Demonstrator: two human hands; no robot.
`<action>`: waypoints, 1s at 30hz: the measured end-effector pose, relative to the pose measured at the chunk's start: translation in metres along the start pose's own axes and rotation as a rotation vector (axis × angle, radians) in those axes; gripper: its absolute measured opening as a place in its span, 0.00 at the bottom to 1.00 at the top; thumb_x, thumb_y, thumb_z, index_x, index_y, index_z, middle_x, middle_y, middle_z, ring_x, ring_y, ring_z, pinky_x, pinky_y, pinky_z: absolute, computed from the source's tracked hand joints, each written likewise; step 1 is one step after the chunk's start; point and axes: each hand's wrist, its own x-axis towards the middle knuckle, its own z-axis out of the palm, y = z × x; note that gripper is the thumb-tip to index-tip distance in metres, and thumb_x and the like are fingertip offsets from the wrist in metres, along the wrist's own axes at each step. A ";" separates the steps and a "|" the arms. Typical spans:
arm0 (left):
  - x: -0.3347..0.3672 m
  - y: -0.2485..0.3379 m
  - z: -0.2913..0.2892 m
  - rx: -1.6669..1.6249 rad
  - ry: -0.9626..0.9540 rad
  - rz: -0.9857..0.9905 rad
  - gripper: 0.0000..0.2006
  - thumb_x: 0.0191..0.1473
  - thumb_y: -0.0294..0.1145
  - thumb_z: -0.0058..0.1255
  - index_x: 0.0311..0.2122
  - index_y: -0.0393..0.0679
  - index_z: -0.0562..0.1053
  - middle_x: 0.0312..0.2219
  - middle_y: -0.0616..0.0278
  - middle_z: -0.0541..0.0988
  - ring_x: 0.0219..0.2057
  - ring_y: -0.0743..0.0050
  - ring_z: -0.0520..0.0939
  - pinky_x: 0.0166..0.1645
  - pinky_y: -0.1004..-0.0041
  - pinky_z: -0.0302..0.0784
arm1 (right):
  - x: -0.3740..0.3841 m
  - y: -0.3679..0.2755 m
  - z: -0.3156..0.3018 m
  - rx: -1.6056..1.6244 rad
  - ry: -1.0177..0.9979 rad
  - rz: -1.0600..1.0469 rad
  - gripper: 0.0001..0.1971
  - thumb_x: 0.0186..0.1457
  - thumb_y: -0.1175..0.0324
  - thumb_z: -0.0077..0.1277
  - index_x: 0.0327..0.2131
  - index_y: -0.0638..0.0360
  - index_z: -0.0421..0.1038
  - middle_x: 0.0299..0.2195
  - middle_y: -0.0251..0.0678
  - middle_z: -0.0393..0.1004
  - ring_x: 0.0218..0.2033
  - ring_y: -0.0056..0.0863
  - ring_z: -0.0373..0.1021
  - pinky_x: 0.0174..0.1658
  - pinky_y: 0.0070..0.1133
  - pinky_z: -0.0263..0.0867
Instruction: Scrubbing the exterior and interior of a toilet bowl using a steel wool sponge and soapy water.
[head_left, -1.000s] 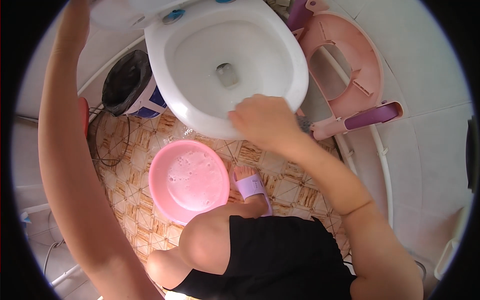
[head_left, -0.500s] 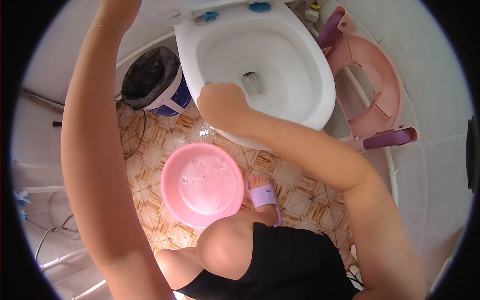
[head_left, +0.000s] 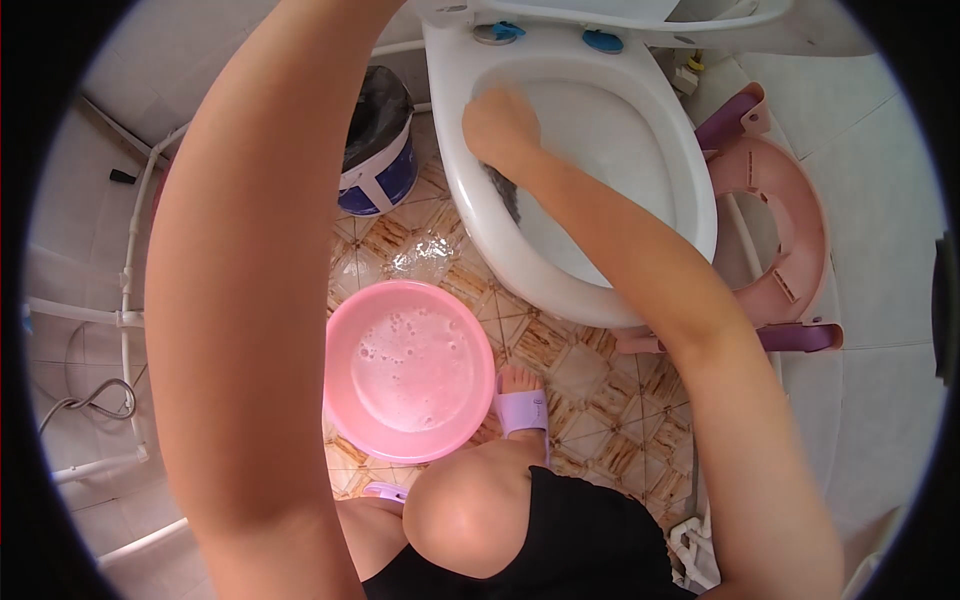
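My right hand [head_left: 502, 128] is a closed, slightly blurred fist over the left side of the white toilet bowl [head_left: 560, 282]. A dark grey cloth [head_left: 505, 193] sticks out under it and lies against the inner edge of the rim. Its exact kind is hard to make out. My left arm reaches up past the top of the picture, so that hand is out of sight. The seat and lid [head_left: 720, 25] are raised, and two blue-and-grey hinge discs [head_left: 603, 41] sit at the back of the bowl.
A pink basin [head_left: 340, 400] of sudsy water stands on the tiled floor, beside a wet patch [head_left: 424, 257]. Left of the toilet is a blue-and-white bucket [head_left: 385, 187] with a black bag. A pink-and-purple toilet seat insert [head_left: 812, 230] leans at the right wall.
My right hand has moved up along the left rim, and the grey cloth now shows beneath it. My left arm has swung right, its hand leaving view. The whole view has shifted.
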 end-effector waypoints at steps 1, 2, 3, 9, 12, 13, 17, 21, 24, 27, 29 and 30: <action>-0.002 -0.003 -0.006 0.024 -0.004 -0.014 0.31 0.47 0.63 0.53 0.31 0.35 0.78 0.22 0.57 0.78 0.25 0.71 0.78 0.32 0.74 0.72 | -0.030 -0.012 -0.019 -0.026 -0.082 -0.130 0.11 0.52 0.69 0.45 0.27 0.64 0.76 0.28 0.49 0.77 0.32 0.45 0.75 0.37 0.35 0.71; -0.004 -0.003 -0.012 0.052 -0.009 -0.027 0.31 0.47 0.63 0.53 0.31 0.35 0.78 0.22 0.57 0.78 0.25 0.71 0.78 0.32 0.74 0.72 | -0.065 -0.023 -0.042 -0.048 -0.159 -0.264 0.12 0.54 0.70 0.43 0.26 0.64 0.76 0.27 0.50 0.76 0.31 0.46 0.75 0.37 0.37 0.70; -0.001 0.000 -0.011 0.057 -0.015 -0.028 0.31 0.46 0.63 0.53 0.31 0.35 0.78 0.22 0.57 0.78 0.25 0.71 0.78 0.32 0.74 0.72 | -0.092 -0.018 -0.056 0.000 -0.205 -0.202 0.11 0.54 0.70 0.43 0.25 0.64 0.75 0.25 0.49 0.76 0.29 0.45 0.74 0.36 0.37 0.69; 0.006 -0.004 -0.009 0.061 -0.038 -0.038 0.32 0.46 0.63 0.54 0.30 0.35 0.78 0.21 0.57 0.78 0.25 0.71 0.78 0.32 0.74 0.72 | -0.130 -0.007 -0.102 -0.102 -0.370 -0.448 0.09 0.56 0.68 0.41 0.31 0.66 0.63 0.19 0.48 0.72 0.23 0.47 0.71 0.30 0.39 0.66; 0.003 -0.010 -0.010 0.107 -0.050 -0.048 0.32 0.45 0.64 0.54 0.30 0.35 0.78 0.21 0.57 0.78 0.25 0.71 0.78 0.32 0.74 0.72 | -0.091 -0.036 -0.082 -0.116 -0.324 -0.332 0.09 0.55 0.69 0.44 0.34 0.67 0.61 0.20 0.47 0.73 0.24 0.43 0.73 0.29 0.37 0.68; 0.004 -0.011 -0.013 0.125 -0.053 -0.051 0.32 0.45 0.64 0.54 0.30 0.35 0.78 0.21 0.57 0.78 0.25 0.71 0.78 0.32 0.74 0.72 | -0.072 -0.042 -0.067 -0.115 -0.234 -0.320 0.11 0.54 0.69 0.45 0.35 0.67 0.60 0.20 0.47 0.73 0.24 0.42 0.74 0.29 0.37 0.68; 0.010 -0.011 -0.006 -0.015 -0.038 -0.015 0.33 0.45 0.64 0.54 0.30 0.34 0.79 0.21 0.55 0.78 0.25 0.69 0.78 0.33 0.73 0.73 | 0.035 -0.008 -0.007 -0.159 0.220 -0.314 0.11 0.52 0.68 0.49 0.35 0.66 0.64 0.24 0.49 0.75 0.31 0.42 0.75 0.32 0.35 0.70; 0.012 0.001 0.002 -0.043 -0.002 -0.155 0.33 0.46 0.63 0.53 0.33 0.33 0.78 0.23 0.55 0.79 0.26 0.69 0.78 0.33 0.72 0.73 | 0.116 0.035 0.024 -0.180 0.480 -0.451 0.10 0.49 0.66 0.52 0.33 0.63 0.73 0.37 0.45 0.76 0.41 0.41 0.72 0.41 0.34 0.69; 0.013 0.019 -0.004 -0.033 0.038 -0.221 0.33 0.47 0.62 0.53 0.34 0.33 0.78 0.24 0.54 0.79 0.26 0.69 0.78 0.33 0.72 0.73 | 0.094 0.015 0.008 0.338 0.025 -0.404 0.10 0.50 0.65 0.53 0.34 0.57 0.77 0.41 0.37 0.75 0.43 0.37 0.71 0.46 0.33 0.67; 0.020 0.031 -0.004 -0.053 0.079 -0.272 0.33 0.47 0.61 0.53 0.36 0.33 0.77 0.25 0.54 0.79 0.26 0.69 0.78 0.34 0.72 0.73 | 0.018 -0.003 -0.005 0.403 -0.087 -0.699 0.11 0.52 0.68 0.52 0.40 0.52 0.76 0.43 0.34 0.76 0.50 0.35 0.68 0.53 0.32 0.63; 0.021 0.031 -0.006 0.011 0.069 -0.272 0.32 0.48 0.61 0.53 0.37 0.33 0.77 0.26 0.54 0.79 0.26 0.69 0.79 0.34 0.72 0.73 | -0.023 0.004 -0.018 0.472 -0.109 -0.750 0.11 0.53 0.69 0.52 0.41 0.53 0.75 0.45 0.35 0.75 0.52 0.35 0.67 0.55 0.31 0.61; 0.021 0.032 -0.006 0.077 0.058 -0.270 0.32 0.48 0.60 0.53 0.39 0.32 0.76 0.27 0.53 0.79 0.26 0.69 0.79 0.34 0.72 0.73 | -0.035 0.008 -0.029 0.492 -0.176 -0.825 0.11 0.54 0.69 0.52 0.41 0.54 0.74 0.46 0.35 0.74 0.53 0.35 0.66 0.56 0.31 0.60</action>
